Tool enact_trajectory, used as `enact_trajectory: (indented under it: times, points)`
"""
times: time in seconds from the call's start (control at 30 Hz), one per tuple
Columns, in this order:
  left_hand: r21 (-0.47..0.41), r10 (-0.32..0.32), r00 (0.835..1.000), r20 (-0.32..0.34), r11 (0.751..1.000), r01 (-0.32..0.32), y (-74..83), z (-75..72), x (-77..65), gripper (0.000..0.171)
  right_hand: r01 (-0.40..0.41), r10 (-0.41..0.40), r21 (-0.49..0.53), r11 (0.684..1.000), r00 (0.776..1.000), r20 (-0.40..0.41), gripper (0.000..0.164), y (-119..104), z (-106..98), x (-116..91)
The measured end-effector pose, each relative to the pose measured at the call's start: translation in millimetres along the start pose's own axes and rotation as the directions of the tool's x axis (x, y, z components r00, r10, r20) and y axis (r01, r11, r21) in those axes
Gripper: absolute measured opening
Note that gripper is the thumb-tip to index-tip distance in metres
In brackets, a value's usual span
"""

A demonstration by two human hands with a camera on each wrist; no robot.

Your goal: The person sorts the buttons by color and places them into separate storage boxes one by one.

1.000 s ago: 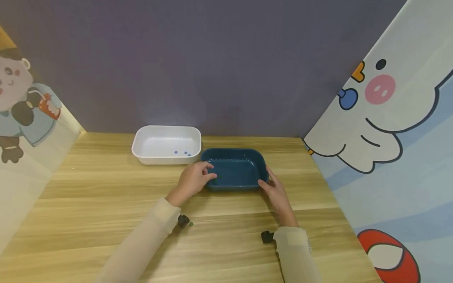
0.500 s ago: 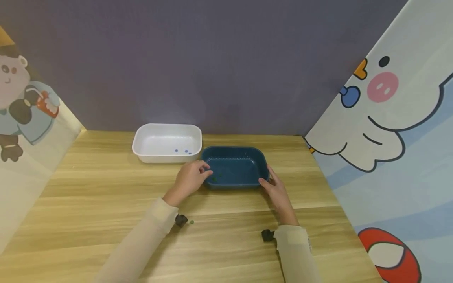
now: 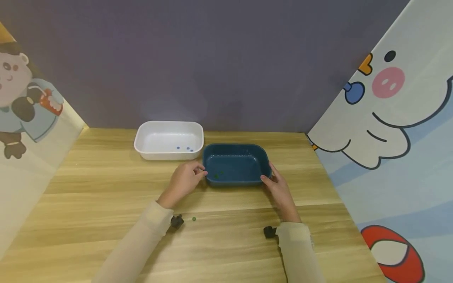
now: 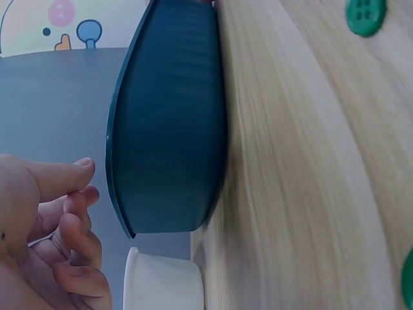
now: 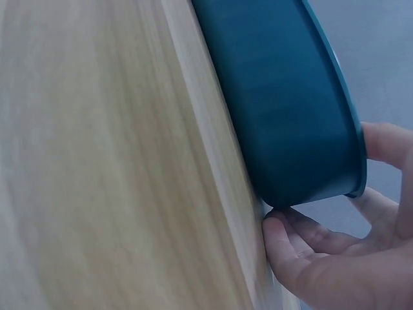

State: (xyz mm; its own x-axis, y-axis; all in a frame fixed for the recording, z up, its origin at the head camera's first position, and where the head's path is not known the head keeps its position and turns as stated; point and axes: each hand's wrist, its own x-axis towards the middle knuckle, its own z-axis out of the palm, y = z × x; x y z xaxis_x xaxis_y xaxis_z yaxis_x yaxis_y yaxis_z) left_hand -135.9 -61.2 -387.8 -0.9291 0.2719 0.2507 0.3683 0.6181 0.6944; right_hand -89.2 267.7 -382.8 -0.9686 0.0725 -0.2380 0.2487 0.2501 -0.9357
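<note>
My left hand [image 3: 185, 181] is at the near left corner of a dark teal tray [image 3: 237, 183], fingers loosely curled. In the left wrist view its thumb and index tip come close, with nothing visible between them. Small green buttons [image 3: 216, 176] lie inside the tray at its left end. My right hand [image 3: 279, 192] grips the tray's right end, thumb at the near rim and fingers around the side. A green four-hole button [image 4: 366, 14] lies on the wooden tabletop, and part of another green button [image 4: 408, 281] shows at the left wrist view's edge.
A white tray [image 3: 152, 155] stands behind and to the left, with several small blue buttons [image 3: 178, 147] inside. A grey wall [image 3: 219, 67] rises behind both trays. Cartoon-printed panels [image 3: 385, 129] flank the wooden table [image 3: 226, 243].
My left hand has drawn back left and toward me, out of the teal tray. Green buttons inside it have come into view. My right hand keeps its hold; the view has shifted slightly.
</note>
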Motion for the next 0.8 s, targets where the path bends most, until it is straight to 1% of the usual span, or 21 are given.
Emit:
enact_trajectory:
  times: [0.07, 0.2, 0.3, 0.37, 0.47, 0.63, 0.8]
  points:
    - [-0.002, 0.001, 1.000, -0.004, 1.000, -0.001, 0.2, -0.9, -1.6, 0.012, -0.002, 0.002, 0.003, 1.000, 1.000, 0.002, 0.074, 1, -1, 2]
    - [-0.001, 0.005, 1.000, -0.007, 1.000, -0.005, -1.5, -2.6, -4.9, 0.009, -0.003, 0.003, -0.013, 1.000, 1.000, -0.009, 0.073, 17, -3, 11]
    - [0.004, -0.012, 1.000, 0.015, 1.000, 0.012, -2.9, -5.6, -8.4, 0.011, 0.007, -0.008, -0.036, 0.999, 1.000, -0.023, 0.072, 30, -5, 18]
    - [0.013, -0.024, 0.999, 0.037, 1.000, 0.024, -4.3, -8.7, -11.2, 0.013, 0.016, -0.017, -0.046, 0.999, 0.999, -0.031, 0.072, 33, -5, 20]
    - [0.039, -0.041, 0.997, 0.066, 0.999, 0.038, -6.5, -14.0, -17.0, 0.015, 0.024, -0.025, -0.044, 0.999, 0.999, -0.034, 0.073, 34, -5, 22]
    - [0.093, -0.043, 0.991, 0.124, 0.995, 0.031, -10.4, -21.0, -29.3, 0.012, 0.014, -0.015, -0.028, 1.000, 0.999, -0.031, 0.073, 32, -6, 23]
    - [0.150, -0.067, 0.977, 0.204, 0.988, 0.036, -15.4, -24.5, -42.3, 0.009, -0.012, 0.012, 0.002, 1.000, 1.000, -0.022, 0.075, 25, -7, 20]
